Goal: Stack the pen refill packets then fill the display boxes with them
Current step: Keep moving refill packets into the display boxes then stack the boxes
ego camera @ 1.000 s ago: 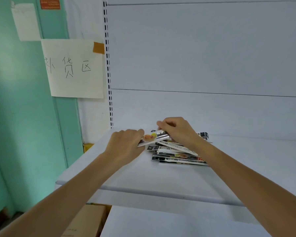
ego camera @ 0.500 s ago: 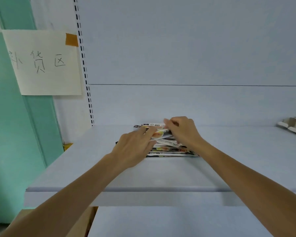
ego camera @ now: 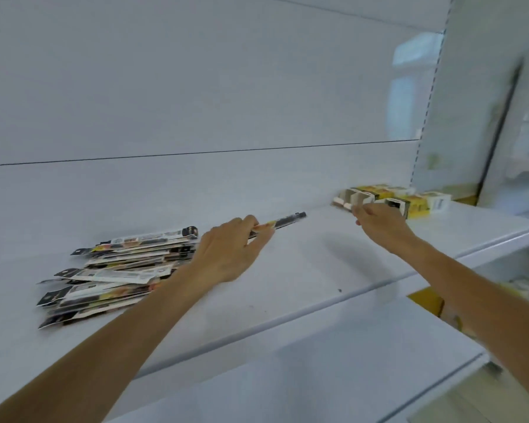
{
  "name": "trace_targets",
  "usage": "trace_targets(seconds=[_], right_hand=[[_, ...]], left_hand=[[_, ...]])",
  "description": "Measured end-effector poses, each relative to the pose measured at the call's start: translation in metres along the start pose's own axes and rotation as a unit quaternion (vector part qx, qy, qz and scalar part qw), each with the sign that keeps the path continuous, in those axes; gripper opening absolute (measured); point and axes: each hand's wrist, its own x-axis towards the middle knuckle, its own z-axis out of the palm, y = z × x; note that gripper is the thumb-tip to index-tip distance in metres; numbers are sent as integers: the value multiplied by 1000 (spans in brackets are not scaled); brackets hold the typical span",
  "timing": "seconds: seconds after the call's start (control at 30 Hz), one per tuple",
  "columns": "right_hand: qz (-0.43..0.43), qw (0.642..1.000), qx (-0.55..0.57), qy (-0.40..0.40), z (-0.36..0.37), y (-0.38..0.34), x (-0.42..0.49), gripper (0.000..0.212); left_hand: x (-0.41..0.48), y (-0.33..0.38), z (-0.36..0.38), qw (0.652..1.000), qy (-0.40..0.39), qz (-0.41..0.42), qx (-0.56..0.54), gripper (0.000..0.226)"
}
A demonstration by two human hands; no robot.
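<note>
a: left hand (ego camera: pixel 226 253)?
b: fingers curled round a refill packet (ego camera: pixel 283 221). it's gripped at the near end and the rest pokes out past the fingertips toward the right hand (ego camera: pixel 379 225). one packet or a thin bunch, can't tell, it's blurry.
a: other packets?
b: loose packet pile (ego camera: pixel 119 270) flat on the shelf (ego camera: pixel 318 285), just outside the left hand and running in behind its wrist. fanned, not squared.
a: right hand?
b: stretched out, well apart from the left, fingertips at the front of the display boxes (ego camera: pixel 419 206). back of hand faces the camera, fingers a bit bent. can't tell if it's gripping or just touching.
a: boxes?
b: white and yellow cluster just beyond the right hand, on the same shelf. contents unclear.
</note>
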Motion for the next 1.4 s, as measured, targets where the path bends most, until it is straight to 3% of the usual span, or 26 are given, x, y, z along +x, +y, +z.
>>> trace_targets(seconds=[0.13, 0.27, 0.6, 0.77, 1.03, 1.23, 1.4], right_hand=[[35, 995, -80, 49, -61, 71, 6, 38], [64, 990, -59, 107, -115, 140, 8, 39], [83, 988, -103, 85, -201, 275, 28, 41], [84, 988, -103, 75, -210, 308, 43, 40], [39, 995, -72, 52, -189, 333, 116, 36], [-70, 995, -47, 45, -184, 287, 222, 40], [-204, 978, -44, -5, -152, 267, 252, 41]], left_hand=[[45, 78, 44, 999, -34, 26, -27, 39], [80, 161, 89, 993, -91, 57, -56, 37], [139, 283, 166, 979, -115, 43, -162, 25], [161, 307, 188, 970, -132, 49, -197, 25], [218, 313, 196, 978, -117, 61, -163, 18], [264, 273, 178, 984, -32, -35, -174, 19], [274, 248, 168, 975, 19, -111, -191, 15]])
